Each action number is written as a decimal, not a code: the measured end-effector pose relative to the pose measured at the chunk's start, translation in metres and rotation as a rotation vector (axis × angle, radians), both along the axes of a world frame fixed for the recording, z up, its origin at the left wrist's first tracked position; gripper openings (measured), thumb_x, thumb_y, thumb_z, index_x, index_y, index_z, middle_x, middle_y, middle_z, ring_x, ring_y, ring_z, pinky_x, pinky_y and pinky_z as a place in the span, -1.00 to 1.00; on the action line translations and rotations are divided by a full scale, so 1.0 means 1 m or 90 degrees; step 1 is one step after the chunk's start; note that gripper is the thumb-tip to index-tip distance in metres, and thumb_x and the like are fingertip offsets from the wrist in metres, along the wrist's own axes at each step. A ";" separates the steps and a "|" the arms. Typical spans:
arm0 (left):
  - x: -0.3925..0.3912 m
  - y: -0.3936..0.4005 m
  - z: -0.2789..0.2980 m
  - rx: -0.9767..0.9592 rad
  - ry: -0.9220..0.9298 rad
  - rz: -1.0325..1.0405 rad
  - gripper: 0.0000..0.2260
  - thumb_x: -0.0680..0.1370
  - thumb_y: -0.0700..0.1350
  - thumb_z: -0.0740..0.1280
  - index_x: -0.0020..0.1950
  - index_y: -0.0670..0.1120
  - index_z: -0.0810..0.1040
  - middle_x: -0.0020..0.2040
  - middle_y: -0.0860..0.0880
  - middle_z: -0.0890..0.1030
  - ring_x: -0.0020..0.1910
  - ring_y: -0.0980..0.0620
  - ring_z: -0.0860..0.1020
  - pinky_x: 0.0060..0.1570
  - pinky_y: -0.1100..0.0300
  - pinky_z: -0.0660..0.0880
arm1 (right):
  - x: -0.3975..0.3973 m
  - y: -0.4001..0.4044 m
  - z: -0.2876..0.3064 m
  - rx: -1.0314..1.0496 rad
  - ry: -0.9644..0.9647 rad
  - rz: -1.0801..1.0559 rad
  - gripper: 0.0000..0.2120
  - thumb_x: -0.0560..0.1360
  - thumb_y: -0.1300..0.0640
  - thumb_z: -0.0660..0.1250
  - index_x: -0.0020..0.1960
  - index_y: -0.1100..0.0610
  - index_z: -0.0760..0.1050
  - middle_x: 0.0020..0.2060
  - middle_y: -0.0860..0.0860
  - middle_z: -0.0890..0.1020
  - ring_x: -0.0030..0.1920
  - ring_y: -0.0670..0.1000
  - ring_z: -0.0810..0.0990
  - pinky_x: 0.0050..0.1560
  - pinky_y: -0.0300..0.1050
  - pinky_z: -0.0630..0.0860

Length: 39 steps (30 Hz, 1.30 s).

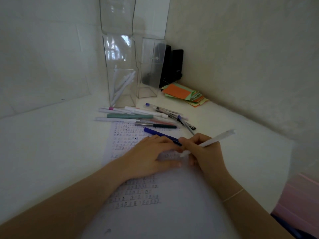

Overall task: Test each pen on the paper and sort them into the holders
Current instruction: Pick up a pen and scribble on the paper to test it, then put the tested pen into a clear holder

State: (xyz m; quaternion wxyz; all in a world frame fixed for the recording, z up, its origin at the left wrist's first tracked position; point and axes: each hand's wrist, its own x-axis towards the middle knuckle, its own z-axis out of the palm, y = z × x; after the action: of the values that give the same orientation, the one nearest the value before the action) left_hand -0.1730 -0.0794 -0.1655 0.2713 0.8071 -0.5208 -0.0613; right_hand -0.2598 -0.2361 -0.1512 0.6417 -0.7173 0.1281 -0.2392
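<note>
**A:** Head view, looking down at a white desk (51, 152) in a corner. The right hand (205, 152) has its fingers curled round a white pen (214, 139), tip down on the sheet of paper (172, 213), the back end pointing up and off to the right. There's a thin band on that wrist.

**B:** And the left hand (148, 156)?

**A:** Lying flat on the paper with fingers fairly straight, pressing it down, fingertips right next to the right hand. It isn't gripping anything as far as I can see. A dark blue pen (160, 134) lies on the paper just beyond it, and its near end disappears behind the fingers.

**B:** What's on the paper?

**A:** Rows of tiny marks, too small to read, at the far end and again nearer, by the left forearm.

**B:** Where are the rest of the pens?

**A:** A loose pile (146, 116) at the far edge of the paper: white ones, a teal one, a black-and-silver one, some clear ones with blue caps. Behind the pile stand two clear holders. The tall left holder (120, 87) has a few white pens leaning inside. I can't make out any pens in the shorter right holder (151, 66).

**B:** Anything else?

**A:** A messy stack of orange and green paper slips (184, 94) far right, and something black (174, 66) in the corner behind the right holder.
</note>
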 end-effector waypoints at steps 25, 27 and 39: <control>0.004 0.002 0.011 -0.112 0.275 0.063 -0.79 0.52 0.11 0.30 0.08 0.09 0.60 -0.04 0.19 0.62 -0.07 0.27 0.55 -0.03 0.27 0.47 | 0.004 -0.016 0.021 0.587 -0.023 0.124 -0.56 0.36 -0.27 0.29 -0.24 0.13 0.42 -0.25 0.09 0.49 -0.32 -0.01 0.40 -0.19 -0.17 0.32; 0.007 0.004 0.021 -0.286 0.408 0.147 -0.83 0.51 0.00 0.35 0.07 0.02 0.62 -0.10 0.14 0.65 -0.14 0.28 0.58 -0.14 0.40 0.46 | 0.020 -0.019 0.039 0.455 -0.041 0.053 -0.86 0.41 -0.04 0.37 -0.24 -0.04 0.44 -0.17 0.05 0.52 -0.24 -0.22 0.48 -0.11 -0.34 0.37; 0.049 0.027 -0.010 -0.089 -0.164 0.237 -0.51 0.49 0.24 0.00 0.31 0.10 0.46 0.42 0.04 0.35 0.42 0.05 0.24 0.44 -0.01 0.09 | 0.202 0.082 0.182 -0.271 -0.211 -0.039 -0.90 0.50 0.25 0.30 -0.16 0.23 0.42 -0.35 0.15 0.53 -0.32 0.20 0.62 -0.27 0.07 0.61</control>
State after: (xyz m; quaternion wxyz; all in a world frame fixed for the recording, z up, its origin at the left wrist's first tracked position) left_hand -0.1235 -0.0526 -0.1757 0.2648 0.8696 -0.3962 0.1297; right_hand -0.0580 -0.1536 0.0306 0.4809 -0.7831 -0.0099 -0.3943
